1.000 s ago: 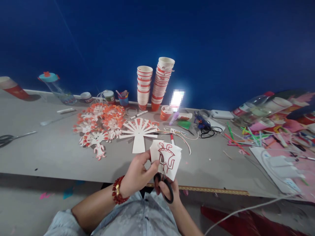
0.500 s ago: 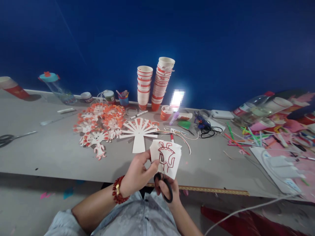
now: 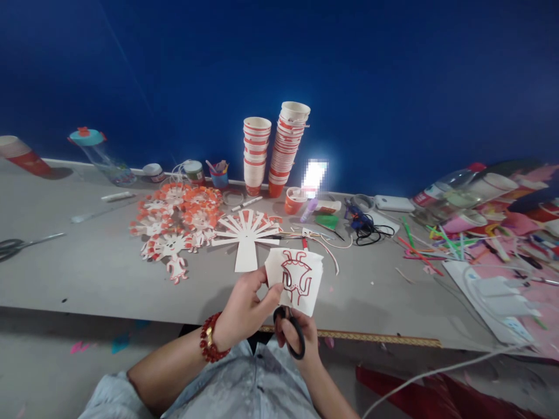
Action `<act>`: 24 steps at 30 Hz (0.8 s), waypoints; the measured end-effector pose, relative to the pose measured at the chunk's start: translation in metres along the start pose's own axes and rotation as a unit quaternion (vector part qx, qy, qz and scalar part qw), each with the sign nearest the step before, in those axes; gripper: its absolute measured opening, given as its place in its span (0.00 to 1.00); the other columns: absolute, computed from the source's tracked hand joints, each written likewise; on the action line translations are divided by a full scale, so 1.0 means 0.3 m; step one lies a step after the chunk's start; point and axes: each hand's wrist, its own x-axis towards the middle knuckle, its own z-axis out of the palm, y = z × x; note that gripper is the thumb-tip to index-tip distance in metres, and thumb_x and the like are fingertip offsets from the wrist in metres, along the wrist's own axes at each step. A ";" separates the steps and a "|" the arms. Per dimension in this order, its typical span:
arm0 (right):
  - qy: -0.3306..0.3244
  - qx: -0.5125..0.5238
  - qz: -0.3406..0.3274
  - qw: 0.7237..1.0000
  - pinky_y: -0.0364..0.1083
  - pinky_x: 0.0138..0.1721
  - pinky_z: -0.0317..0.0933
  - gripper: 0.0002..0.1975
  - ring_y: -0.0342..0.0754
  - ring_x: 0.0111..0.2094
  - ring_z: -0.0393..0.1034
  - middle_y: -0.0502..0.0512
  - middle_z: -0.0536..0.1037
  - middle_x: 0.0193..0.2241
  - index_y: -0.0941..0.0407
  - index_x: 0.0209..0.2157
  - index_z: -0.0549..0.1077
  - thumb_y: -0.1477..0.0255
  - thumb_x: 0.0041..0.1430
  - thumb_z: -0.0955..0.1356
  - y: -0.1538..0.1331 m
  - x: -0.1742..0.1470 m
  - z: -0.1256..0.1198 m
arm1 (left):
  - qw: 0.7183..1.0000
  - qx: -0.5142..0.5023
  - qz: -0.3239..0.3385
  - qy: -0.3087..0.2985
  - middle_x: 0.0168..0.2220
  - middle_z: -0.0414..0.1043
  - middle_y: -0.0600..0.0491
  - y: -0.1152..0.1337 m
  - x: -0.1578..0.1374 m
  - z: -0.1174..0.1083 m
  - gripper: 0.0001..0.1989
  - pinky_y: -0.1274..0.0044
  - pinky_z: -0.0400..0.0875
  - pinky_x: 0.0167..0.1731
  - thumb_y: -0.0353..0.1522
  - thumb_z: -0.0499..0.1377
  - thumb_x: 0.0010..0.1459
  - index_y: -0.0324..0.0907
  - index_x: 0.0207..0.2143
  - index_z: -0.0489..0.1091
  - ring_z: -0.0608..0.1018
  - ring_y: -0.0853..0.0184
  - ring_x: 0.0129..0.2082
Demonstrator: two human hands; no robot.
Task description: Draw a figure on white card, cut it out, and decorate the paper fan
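Observation:
A white piece of paper (image 3: 312,294) with a dark red drawn figure is pinched in my left hand (image 3: 248,302), thumb in front and fingers behind. My right hand (image 3: 303,334) grips black-handled scissors (image 3: 298,340) below the paper's lower edge. Most of the blades are hidden behind the sheet; a bit of metal shows through a cut beside the drawing. Just beyond my left hand lies a white paper cutout with fanned strips (image 3: 247,250). Left of it are several cut-out paper figures (image 3: 174,247) with orange-red edges, piled together.
Two stacks of paper cups (image 3: 255,157) stand by the blue wall, near a bright phone screen (image 3: 314,177). A glue gun (image 3: 360,220) with a black cord lies right of them. Pens and scraps cover the right end. Another pair of scissors (image 3: 26,244) lies far left.
The paper has turned very slightly, and a bit of metal now shows in the cut by the drawing. Both hands stay in almost the same place.

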 end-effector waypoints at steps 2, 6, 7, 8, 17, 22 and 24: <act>0.003 -0.006 0.002 1.000 0.40 0.14 0.46 0.24 0.39 0.11 0.52 0.45 0.62 0.10 0.55 0.20 0.66 0.51 0.54 0.70 -0.002 -0.001 0.002 | 1.000 -0.002 0.005 -0.001 0.35 0.79 0.50 -0.002 -0.001 0.001 0.10 0.79 0.71 0.34 0.33 0.53 0.64 0.39 0.37 0.73 0.78 0.65 0.35; 0.010 -0.021 0.005 1.000 0.40 0.13 0.46 0.25 0.38 0.11 0.51 0.45 0.62 0.10 0.55 0.20 0.66 0.49 0.54 0.70 -0.005 -0.002 0.005 | 1.000 -0.004 -0.001 0.004 0.35 0.79 0.50 -0.009 -0.002 0.006 0.11 0.79 0.71 0.35 0.34 0.53 0.64 0.39 0.36 0.74 0.78 0.66 0.34; 0.012 -0.026 0.004 1.000 0.40 0.13 0.46 0.25 0.38 0.11 0.51 0.45 0.62 0.10 0.55 0.19 0.66 0.49 0.54 0.69 -0.006 -0.002 0.006 | 1.000 -0.007 -0.004 0.005 0.35 0.79 0.50 -0.010 -0.003 0.007 0.11 0.79 0.71 0.35 0.34 0.54 0.64 0.39 0.37 0.74 0.78 0.65 0.34; 0.014 -0.031 0.003 0.999 0.40 0.13 0.46 0.25 0.38 0.10 0.51 0.45 0.62 0.09 0.55 0.19 0.66 0.49 0.54 0.69 -0.007 -0.002 0.006 | 1.000 -0.011 -0.007 0.006 0.35 0.79 0.50 -0.010 -0.003 0.008 0.11 0.78 0.71 0.36 0.34 0.54 0.63 0.39 0.37 0.74 0.78 0.65 0.34; 0.021 -0.046 0.016 0.999 0.39 0.13 0.47 0.25 0.38 0.11 0.51 0.45 0.62 0.09 0.56 0.18 0.66 0.49 0.54 0.69 -0.007 -0.004 0.004 | 0.999 -0.030 -0.016 0.003 0.34 0.78 0.50 0.001 -0.001 0.003 0.10 0.78 0.71 0.35 0.34 0.55 0.62 0.40 0.36 0.74 0.77 0.65 0.34; 0.020 -0.048 0.005 0.999 0.39 0.14 0.46 0.24 0.37 0.12 0.50 0.44 0.61 0.10 0.56 0.19 0.66 0.52 0.56 0.69 0.003 -0.004 -0.001 | 1.000 -0.019 -0.012 -0.006 0.34 0.78 0.50 -0.005 -0.002 0.000 0.10 0.78 0.71 0.36 0.33 0.53 0.63 0.39 0.36 0.73 0.77 0.65 0.35; 0.021 -0.050 0.005 0.999 0.39 0.14 0.46 0.23 0.37 0.12 0.50 0.44 0.61 0.10 0.56 0.19 0.66 0.53 0.56 0.69 0.004 -0.003 -0.002 | 1.000 -0.027 -0.003 -0.012 0.34 0.77 0.51 -0.006 0.000 0.000 0.10 0.78 0.70 0.37 0.33 0.53 0.63 0.40 0.35 0.73 0.77 0.65 0.36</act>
